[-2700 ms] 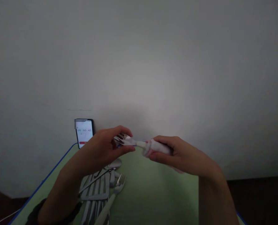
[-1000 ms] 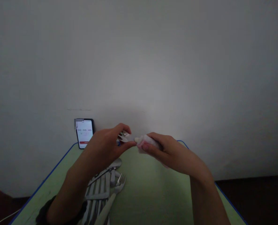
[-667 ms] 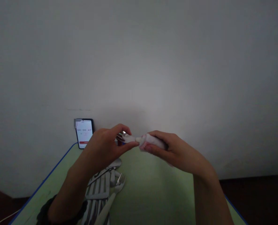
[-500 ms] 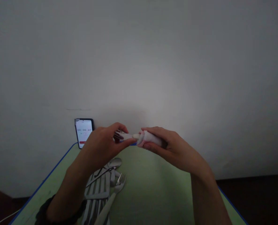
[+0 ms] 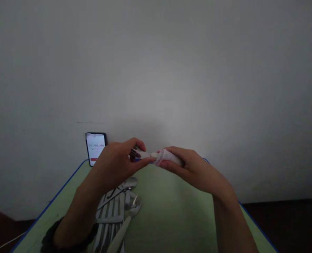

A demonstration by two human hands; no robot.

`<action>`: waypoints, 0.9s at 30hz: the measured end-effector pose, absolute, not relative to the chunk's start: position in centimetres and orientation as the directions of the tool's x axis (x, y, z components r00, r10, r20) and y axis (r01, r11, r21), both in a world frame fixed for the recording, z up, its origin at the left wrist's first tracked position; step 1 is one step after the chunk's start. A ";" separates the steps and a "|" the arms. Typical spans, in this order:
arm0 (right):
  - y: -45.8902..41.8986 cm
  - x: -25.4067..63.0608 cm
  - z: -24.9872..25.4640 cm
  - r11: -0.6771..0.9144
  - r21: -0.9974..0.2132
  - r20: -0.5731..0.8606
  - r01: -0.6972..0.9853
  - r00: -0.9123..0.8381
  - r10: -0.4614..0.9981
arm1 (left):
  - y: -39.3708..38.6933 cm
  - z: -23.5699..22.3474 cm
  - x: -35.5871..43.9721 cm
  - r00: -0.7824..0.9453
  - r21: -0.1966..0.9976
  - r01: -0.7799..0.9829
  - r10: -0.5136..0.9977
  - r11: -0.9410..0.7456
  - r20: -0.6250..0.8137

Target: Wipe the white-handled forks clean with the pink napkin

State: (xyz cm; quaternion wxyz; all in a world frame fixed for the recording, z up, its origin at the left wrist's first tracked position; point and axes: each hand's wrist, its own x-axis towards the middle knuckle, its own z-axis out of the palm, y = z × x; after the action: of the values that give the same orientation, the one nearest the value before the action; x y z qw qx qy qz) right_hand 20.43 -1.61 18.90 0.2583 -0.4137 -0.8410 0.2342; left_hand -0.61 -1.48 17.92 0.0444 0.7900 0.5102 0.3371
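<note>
My left hand [image 5: 125,160] is closed on a fork [image 5: 143,154], its tines pointing left between thumb and fingers. The fork's pale handle runs right, into a white cloth with a pinkish edge [image 5: 168,156]. My right hand [image 5: 190,161] is wrapped round that cloth, which encloses the handle's far end. Both hands are held above the far part of the table. Below my left forearm lies a pile of cutlery [image 5: 113,207], including a spoon [image 5: 131,182] and a fork with a pale handle [image 5: 121,232].
A phone [image 5: 96,149] showing a running timer leans against the pale wall [image 5: 156,70] at the table's far left. The green table [image 5: 168,211] has a blue edge. A white cable [image 5: 10,242] hangs at the lower left.
My right hand and the cloth have shifted slightly, and the cloth looks more bunched and turned round the handle. My left hand keeps its hold on the fork. The timer has advanced.
</note>
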 end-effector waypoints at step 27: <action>-1.5 20.3 18.9 0.530 -0.640 0.316 0.555 -0.439 0.841 | -0.3 17.2 1.2 0.097 0.965 -0.067 0.961 -0.252 0.258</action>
State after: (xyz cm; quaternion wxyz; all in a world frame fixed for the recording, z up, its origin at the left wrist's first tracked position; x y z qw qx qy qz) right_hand 20.26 -1.49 18.94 0.3129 -0.4274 -0.8169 0.2283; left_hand 1.20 -0.32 17.21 0.4703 0.5720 0.3908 0.5467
